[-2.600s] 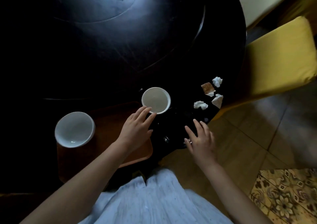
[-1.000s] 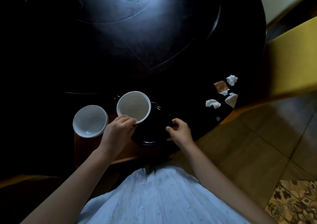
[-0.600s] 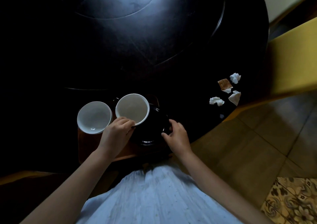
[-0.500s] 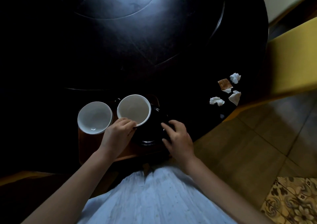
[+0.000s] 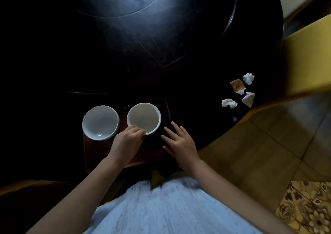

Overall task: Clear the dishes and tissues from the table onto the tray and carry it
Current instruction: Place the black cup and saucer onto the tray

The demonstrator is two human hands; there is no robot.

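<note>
A brown tray (image 5: 100, 155) lies at the near edge of the dark round table (image 5: 143, 45). One white bowl (image 5: 100, 122) stands on its left side. My left hand (image 5: 128, 142) pinches the near rim of a second white bowl (image 5: 144, 117), which sits on a black plate (image 5: 162, 135) on the tray's right part. My right hand (image 5: 179, 142) rests flat with fingers spread on that plate's right edge. Several crumpled tissues (image 5: 229, 103) and a brown-stained napkin (image 5: 237, 85) lie on the table to the right.
A yellow chair seat (image 5: 309, 58) stands close to the table's right edge. Tiled floor and a patterned mat (image 5: 308, 208) lie at the lower right. My white skirt (image 5: 170, 208) fills the bottom of the view.
The second bowl and black plate moved left from the table onto the tray. My right hand went from gripping the plate's edge to lying with fingers spread.
</note>
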